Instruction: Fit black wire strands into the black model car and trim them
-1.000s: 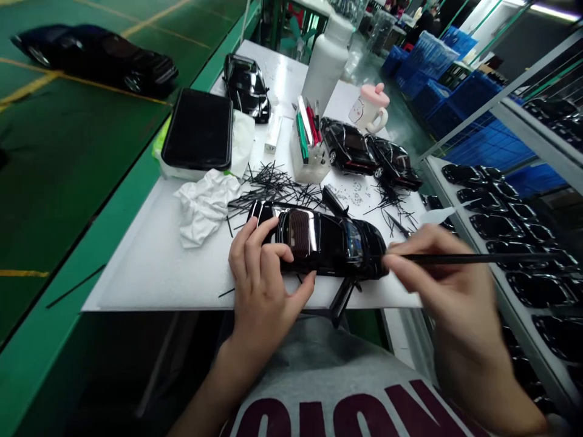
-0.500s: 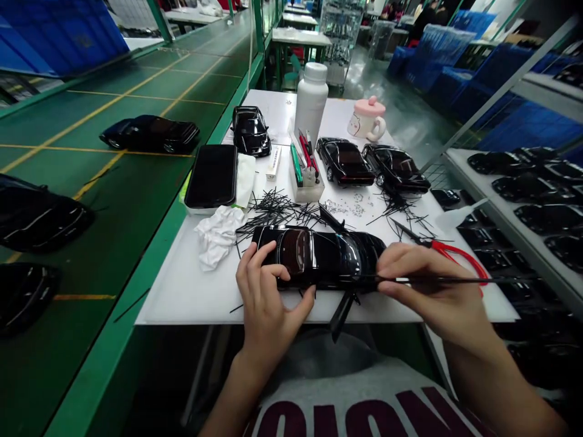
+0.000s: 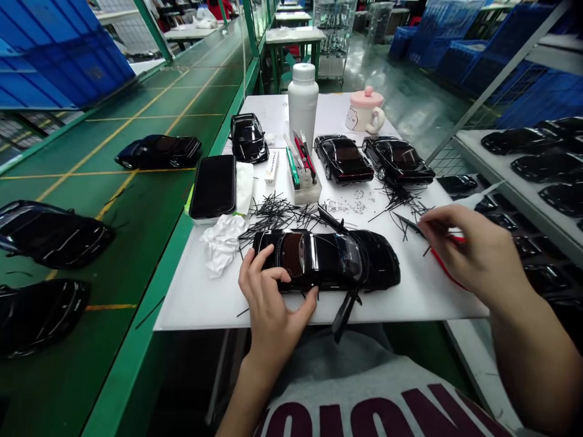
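A glossy black model car (image 3: 328, 258) lies on the white tabletop in front of me, its front to the right and both doors swung out. My left hand (image 3: 273, 285) grips its rear end, fingers over the roof edge and thumb on the near side. Right of the car, my right hand (image 3: 469, 249) hovers over red-handled scissors (image 3: 444, 267), its fingers pinched together. Whether something thin is between those fingertips is hidden. The scissors' dark blades (image 3: 406, 222) point away to the left. Behind the car lie loose thin black strips (image 3: 282, 211).
Behind the car stand a tool holder (image 3: 307, 193), a white bottle (image 3: 303, 100), a lidded mug (image 3: 364, 112) and more model cars (image 3: 344, 159). Crumpled tissue (image 3: 223, 243) and a phone (image 3: 213, 187) lie left. A green conveyor (image 3: 104, 230) and a right-hand rack (image 3: 505, 149) carry further cars.
My right hand has left the car's front end and moved right, over the scissors. The long black strip that stretched from its fingers no longer shows. My left hand keeps its grip.
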A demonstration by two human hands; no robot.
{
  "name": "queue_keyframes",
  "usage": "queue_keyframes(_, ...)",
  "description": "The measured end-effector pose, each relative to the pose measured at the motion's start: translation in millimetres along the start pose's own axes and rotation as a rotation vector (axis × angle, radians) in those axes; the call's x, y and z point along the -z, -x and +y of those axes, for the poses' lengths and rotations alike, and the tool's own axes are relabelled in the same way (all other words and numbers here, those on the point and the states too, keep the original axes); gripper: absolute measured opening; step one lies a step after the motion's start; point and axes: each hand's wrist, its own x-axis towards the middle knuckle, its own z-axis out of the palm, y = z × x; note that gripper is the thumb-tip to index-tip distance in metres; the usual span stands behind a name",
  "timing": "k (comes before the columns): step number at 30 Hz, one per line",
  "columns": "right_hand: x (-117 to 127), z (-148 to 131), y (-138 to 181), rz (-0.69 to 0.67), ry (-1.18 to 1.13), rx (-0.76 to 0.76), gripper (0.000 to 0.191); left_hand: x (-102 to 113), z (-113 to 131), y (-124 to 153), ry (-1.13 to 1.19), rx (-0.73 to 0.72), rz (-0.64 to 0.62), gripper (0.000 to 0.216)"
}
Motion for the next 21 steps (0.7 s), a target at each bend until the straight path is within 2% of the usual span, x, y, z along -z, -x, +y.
queue_keyframes(3,0.6,30.6,-11.3,-0.145,0.068,0.056,0.012,0.8,-3.2,3.0,-0.021,-0.009,0.006,0.037)
queue_keyframes(5,-3.0,34.5,-28.6,-0.222,0.058,0.100,0.013,0.1,-4.4,5.8,-0.028,-0.009,0.014,0.036)
queue_keyframes(9,-28.0,3.4,-92.4,-0.316,-0.059,0.146,0.018,-3.2,-2.6,9.8,0.017,0.058,0.047,0.031)
queue_keyframes(12,-63.9,-32.0,-144.2,-0.355,-0.223,0.146,0.034,-3.1,-1.7,11.6,0.038,0.107,0.055,0.028)
queue_keyframes(14,-88.8,-49.8,-166.3,-0.385,-0.319,0.141,0.035,-1.3,-2.9,12.9,0.042,0.120,0.053,0.028)
queue_keyframes(17,-114.1,-61.8,-177.1,-0.370,-0.399,0.121,0.031,2.0,-6.1,15.3,0.040,0.092,0.020,0.029)
queue_keyframes(21,-119.1,-57.7,-177.1,-0.272,-0.477,0.067,0.039,2.6,-7.8,17.1,0.030,0.095,0.016,0.031)
